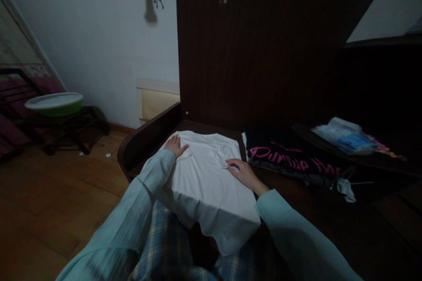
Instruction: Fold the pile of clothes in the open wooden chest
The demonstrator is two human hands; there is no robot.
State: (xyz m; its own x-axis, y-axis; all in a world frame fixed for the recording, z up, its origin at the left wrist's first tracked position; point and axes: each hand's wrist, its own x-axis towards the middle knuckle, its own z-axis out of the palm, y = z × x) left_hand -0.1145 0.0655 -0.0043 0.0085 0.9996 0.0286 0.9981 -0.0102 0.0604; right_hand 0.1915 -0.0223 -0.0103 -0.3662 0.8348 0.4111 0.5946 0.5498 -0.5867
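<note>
A white garment point(207, 180) lies spread flat on a dark wooden surface point(296, 210), its near edge hanging over toward my lap. My left hand point(176, 145) rests flat on the garment's far left part, fingers apart. On its right side my right hand point(242, 171) lies palm down, fingertips at a small crease in the cloth. Both arms wear pale blue sleeves. Neither hand grips anything.
A folded black garment with pink lettering point(286, 158) lies right of the white one. Farther right a plastic packet point(344, 136) sits on a dark ledge. A dark wooden panel point(257, 44) stands behind. On the left, a green-rimmed basin point(54, 103) rests on a low stand above wooden floor.
</note>
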